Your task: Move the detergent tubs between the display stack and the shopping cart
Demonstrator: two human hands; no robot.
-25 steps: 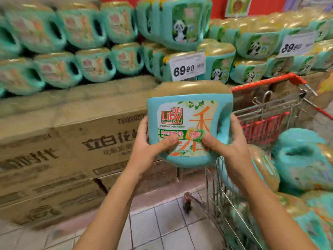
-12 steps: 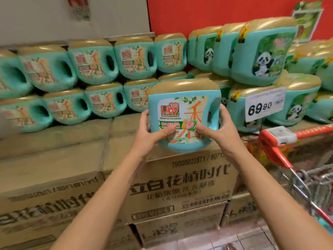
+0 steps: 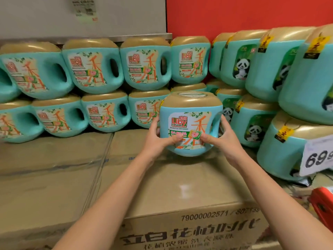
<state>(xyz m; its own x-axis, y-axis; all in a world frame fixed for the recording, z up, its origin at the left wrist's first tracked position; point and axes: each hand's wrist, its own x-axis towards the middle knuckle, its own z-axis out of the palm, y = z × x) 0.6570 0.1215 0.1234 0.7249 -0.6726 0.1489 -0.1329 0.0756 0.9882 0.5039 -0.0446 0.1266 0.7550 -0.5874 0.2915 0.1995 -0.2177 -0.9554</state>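
Tub: Liby detergent tub now low over the cardboard cartons, nearer the display stack than before.
Grip: left hand and right hand clasp its sides.
Cart: only a red corner left in view.

Tub carried from cart to stack (cart nearly gone).

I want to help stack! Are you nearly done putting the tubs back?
Two rows of tubs already sit on the cardboard boxes. Right now the left hand and right hand hold one tub low over the boxes, at the lower row's right end. It isn't let go yet. The cart's contents aren't visible.
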